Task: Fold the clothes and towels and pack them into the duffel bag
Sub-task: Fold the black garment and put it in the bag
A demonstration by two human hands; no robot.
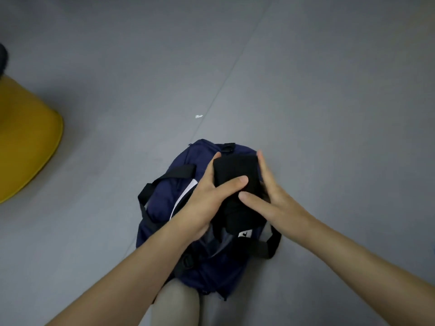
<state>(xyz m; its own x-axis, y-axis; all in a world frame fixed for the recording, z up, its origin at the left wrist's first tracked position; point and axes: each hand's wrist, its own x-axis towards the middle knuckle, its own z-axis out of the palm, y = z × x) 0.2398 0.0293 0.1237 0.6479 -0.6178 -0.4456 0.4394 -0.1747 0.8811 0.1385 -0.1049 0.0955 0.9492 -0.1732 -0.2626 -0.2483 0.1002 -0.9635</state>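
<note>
Centrally, left hand (207,196) grips folded black garment (235,168) over duffel bag (162,196); right hand (277,201), fingers (261,165) straight, presses its side.

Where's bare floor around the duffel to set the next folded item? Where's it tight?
Open grey floor right of the duffel bag and beyond it, around the white scrap. Narrower strip between the bag and the yellow object. Tight over the bag: left hand grips, right hand presses the black folded garment.
</note>
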